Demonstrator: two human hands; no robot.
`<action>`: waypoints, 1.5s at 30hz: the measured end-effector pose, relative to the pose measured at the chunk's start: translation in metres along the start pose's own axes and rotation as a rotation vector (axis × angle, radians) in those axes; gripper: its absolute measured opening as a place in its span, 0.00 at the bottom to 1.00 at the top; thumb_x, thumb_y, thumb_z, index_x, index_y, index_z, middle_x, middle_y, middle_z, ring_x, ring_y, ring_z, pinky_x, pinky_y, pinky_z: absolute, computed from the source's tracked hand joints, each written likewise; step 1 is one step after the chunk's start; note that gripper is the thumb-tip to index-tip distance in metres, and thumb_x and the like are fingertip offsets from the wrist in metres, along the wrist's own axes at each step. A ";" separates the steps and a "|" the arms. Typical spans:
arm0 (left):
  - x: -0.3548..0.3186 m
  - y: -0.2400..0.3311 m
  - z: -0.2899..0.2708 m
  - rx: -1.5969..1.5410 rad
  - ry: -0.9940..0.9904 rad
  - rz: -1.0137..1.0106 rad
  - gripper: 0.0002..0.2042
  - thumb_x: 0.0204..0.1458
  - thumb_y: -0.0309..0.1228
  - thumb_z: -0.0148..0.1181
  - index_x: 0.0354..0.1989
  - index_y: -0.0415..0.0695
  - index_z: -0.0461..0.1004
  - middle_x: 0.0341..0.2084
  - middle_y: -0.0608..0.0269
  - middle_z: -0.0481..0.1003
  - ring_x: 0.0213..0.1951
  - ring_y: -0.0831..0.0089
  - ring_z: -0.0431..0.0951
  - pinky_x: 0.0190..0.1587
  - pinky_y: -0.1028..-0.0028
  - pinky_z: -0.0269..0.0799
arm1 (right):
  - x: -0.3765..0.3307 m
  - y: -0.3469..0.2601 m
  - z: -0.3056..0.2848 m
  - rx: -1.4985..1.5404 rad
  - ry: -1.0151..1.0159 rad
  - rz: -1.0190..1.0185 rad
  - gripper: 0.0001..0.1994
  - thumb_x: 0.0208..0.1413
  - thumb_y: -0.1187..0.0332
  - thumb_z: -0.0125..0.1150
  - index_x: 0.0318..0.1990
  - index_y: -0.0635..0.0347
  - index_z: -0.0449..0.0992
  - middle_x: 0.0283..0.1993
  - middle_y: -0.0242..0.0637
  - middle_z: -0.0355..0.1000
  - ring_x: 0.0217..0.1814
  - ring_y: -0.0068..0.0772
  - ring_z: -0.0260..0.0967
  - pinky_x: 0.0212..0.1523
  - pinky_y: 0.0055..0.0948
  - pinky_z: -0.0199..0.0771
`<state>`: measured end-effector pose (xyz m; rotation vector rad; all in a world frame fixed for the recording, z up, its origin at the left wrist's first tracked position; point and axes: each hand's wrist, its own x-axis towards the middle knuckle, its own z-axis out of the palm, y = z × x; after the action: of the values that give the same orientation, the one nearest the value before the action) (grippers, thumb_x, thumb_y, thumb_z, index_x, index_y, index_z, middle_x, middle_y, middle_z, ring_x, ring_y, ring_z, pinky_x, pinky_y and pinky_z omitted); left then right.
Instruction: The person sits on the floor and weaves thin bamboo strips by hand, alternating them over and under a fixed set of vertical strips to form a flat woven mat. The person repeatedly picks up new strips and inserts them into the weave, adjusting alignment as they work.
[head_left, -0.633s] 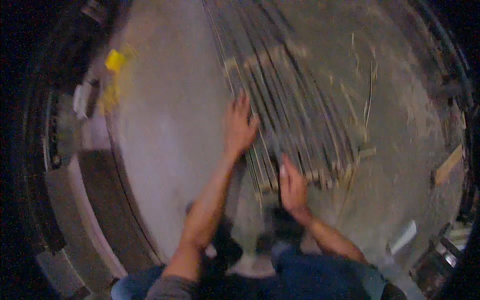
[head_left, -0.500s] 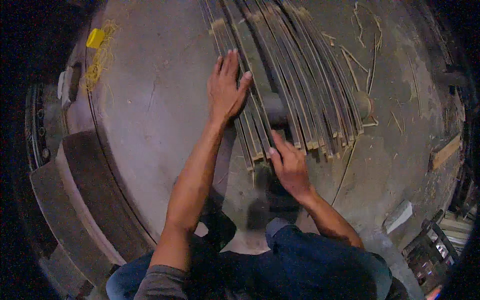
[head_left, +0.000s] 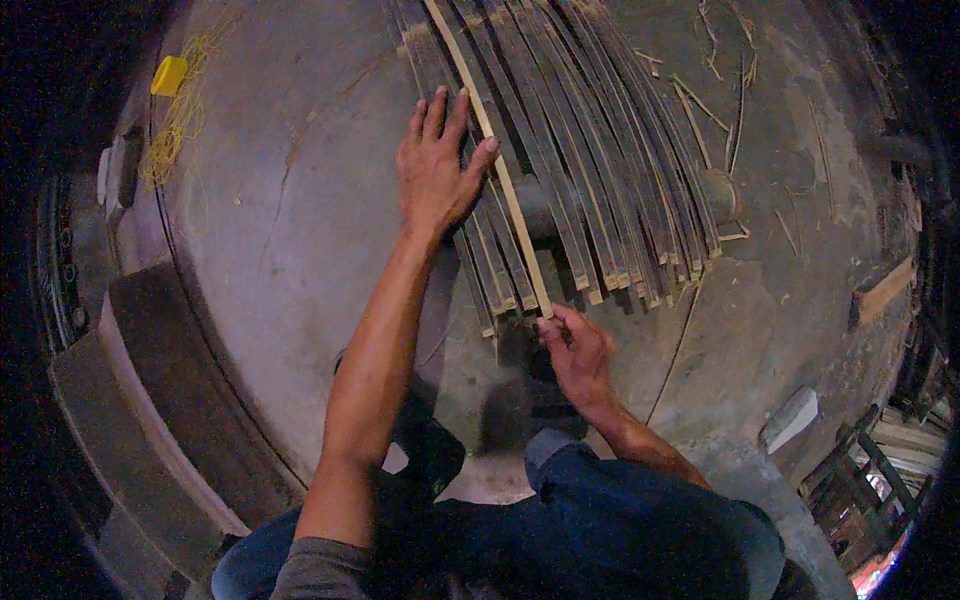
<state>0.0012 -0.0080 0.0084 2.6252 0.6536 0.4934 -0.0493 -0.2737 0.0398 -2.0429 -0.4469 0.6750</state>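
Long thin wooden or bamboo strips [head_left: 590, 170] lie side by side in a fan, dark on most faces with pale ends. One pale strip [head_left: 516, 215] runs between my hands, its light face upward. My right hand [head_left: 580, 360] pinches the near end of this strip between thumb and fingers. Farther up, my left hand [head_left: 440, 165] lies flat over the leftmost strips, fingers spread. Its thumb rests against the pale strip. What lies beneath the left palm is hidden.
A grey cylinder [head_left: 720, 192] lies crosswise under the strips. Thin offcuts [head_left: 700, 110] are scattered at the right. A yellow object [head_left: 169, 75] and tangled yellow string [head_left: 178, 135] lie far left. Dark curved pieces [head_left: 190, 370] stand near left, and a pale block [head_left: 790, 418] near right.
The strip between my hands now shows a pale face instead of a dark one. My right hand has come nearer and closed on its end. My left hand stays spread, shifted slightly left.
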 end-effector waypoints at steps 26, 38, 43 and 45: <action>-0.001 0.005 -0.007 0.112 -0.048 -0.013 0.30 0.49 0.49 0.54 0.60 0.53 0.61 0.64 0.55 0.52 0.64 0.54 0.50 0.61 0.54 0.48 | -0.015 0.018 0.001 1.305 -0.021 0.639 0.13 0.54 0.62 0.56 0.45 0.54 0.68 0.35 0.29 0.69 0.32 0.22 0.65 0.30 0.25 0.64; -0.016 0.006 -0.011 0.148 -0.156 -0.026 0.29 0.50 0.44 0.54 0.62 0.53 0.59 0.66 0.58 0.48 0.65 0.58 0.48 0.61 0.53 0.48 | 0.055 -0.062 -0.034 0.636 0.019 0.037 0.20 0.61 0.60 0.44 0.55 0.63 0.64 0.17 0.21 0.52 0.17 0.11 0.47 0.19 0.15 0.48; -0.013 0.011 -0.015 0.117 -0.156 -0.041 0.28 0.51 0.43 0.54 0.62 0.53 0.59 0.66 0.60 0.47 0.66 0.59 0.48 0.61 0.51 0.48 | 0.017 -0.008 -0.018 0.572 -0.064 0.096 0.20 0.63 0.61 0.41 0.57 0.63 0.63 0.19 0.22 0.54 0.18 0.13 0.49 0.19 0.16 0.51; -0.012 0.006 -0.002 0.056 -0.169 -0.066 0.28 0.51 0.43 0.54 0.62 0.53 0.58 0.66 0.60 0.47 0.66 0.59 0.48 0.61 0.51 0.47 | 0.012 0.010 -0.017 0.527 -0.122 0.223 0.19 0.63 0.61 0.40 0.57 0.62 0.62 0.20 0.23 0.58 0.19 0.13 0.51 0.19 0.16 0.53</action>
<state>-0.0072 -0.0184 0.0099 2.6510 0.7052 0.2337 -0.0290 -0.2834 0.0352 -1.5659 -0.0894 0.9443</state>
